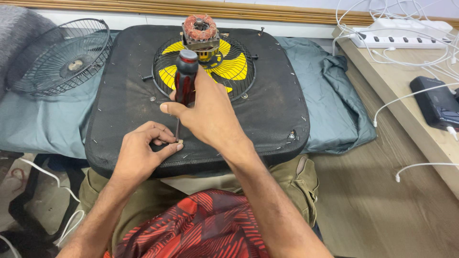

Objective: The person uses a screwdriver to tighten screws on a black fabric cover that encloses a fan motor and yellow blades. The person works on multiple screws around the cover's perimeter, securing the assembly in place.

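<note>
Driver tip on a tiny part, pinched against the pad.

My right hand (pixel 210 112) is wrapped tight around the red-and-black screwdriver (pixel 185 79), shaft upright, tip down on a small pale part (pixel 180 141) at the near edge of the black cushion (pixel 129 86). My left hand (pixel 141 153) has thumb and forefinger closed on that part, right beside the tip. Risks as I judge them: the cushion is soft, so pressure could sink the part and let the tip skid into my fingertips; the part is small and could spring away among the loose bits scattered over the cushion. Count: one screwdriver, one pinched part, one yellow-bladed fan in its rear grille (pixel 234 67) with one bare motor (pixel 201 31) on top, one loose front grille (pixel 62 55) far left, one power strip (pixel 401 36), one dark power bank (pixel 437 102). Loose screws too small to count.
</note>
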